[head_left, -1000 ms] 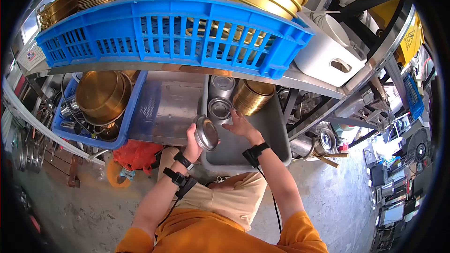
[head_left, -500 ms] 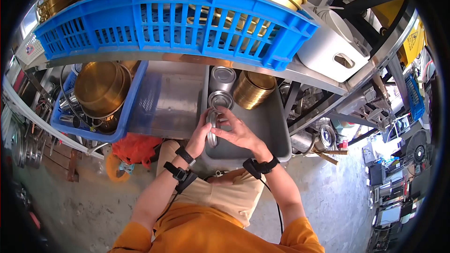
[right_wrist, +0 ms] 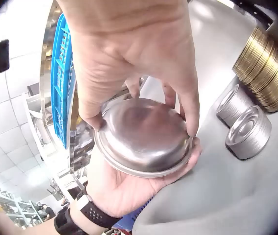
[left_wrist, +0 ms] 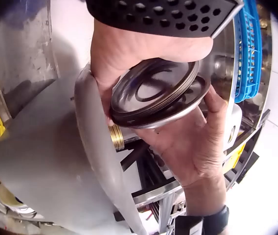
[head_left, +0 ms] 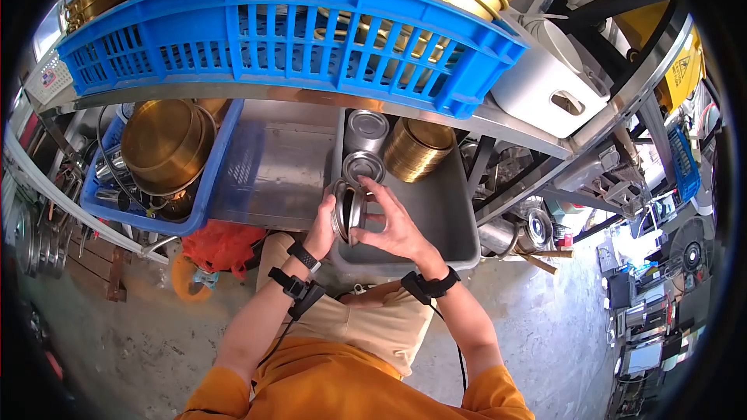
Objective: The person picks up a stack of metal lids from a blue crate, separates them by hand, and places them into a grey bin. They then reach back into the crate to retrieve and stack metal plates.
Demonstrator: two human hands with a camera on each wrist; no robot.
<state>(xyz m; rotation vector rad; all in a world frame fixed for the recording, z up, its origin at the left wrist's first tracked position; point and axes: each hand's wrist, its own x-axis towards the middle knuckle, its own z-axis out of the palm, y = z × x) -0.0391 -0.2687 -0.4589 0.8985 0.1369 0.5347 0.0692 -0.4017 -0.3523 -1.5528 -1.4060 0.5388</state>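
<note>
A small nested stack of round steel dishes (head_left: 347,212) is held on edge between both hands, above the near end of a grey tub (head_left: 445,222). My left hand (head_left: 324,222) cups the stack's back, with its thumb and fingers curled round the rim (left_wrist: 156,93). My right hand (head_left: 383,222) grips the rim from the other side, its fingertips (right_wrist: 191,128) hooked over the edge of the outermost dish (right_wrist: 144,137). The left hand's palm (right_wrist: 124,191) lies beneath. Two more stacks of steel dishes (head_left: 363,165) lie in the tub just beyond, also in the right wrist view (right_wrist: 249,132).
A stack of brass plates (head_left: 416,148) lies in the tub's far right. A blue crate (head_left: 163,210) with brass pots sits to the left on the steel shelf (head_left: 272,167). Overhead, another blue crate (head_left: 288,39) and a white bin (head_left: 545,78) stand on the upper shelf.
The right hand has come back from the stacks in the tub and joined the left hand on the dishes. The dishes now stand on edge between both hands.
</note>
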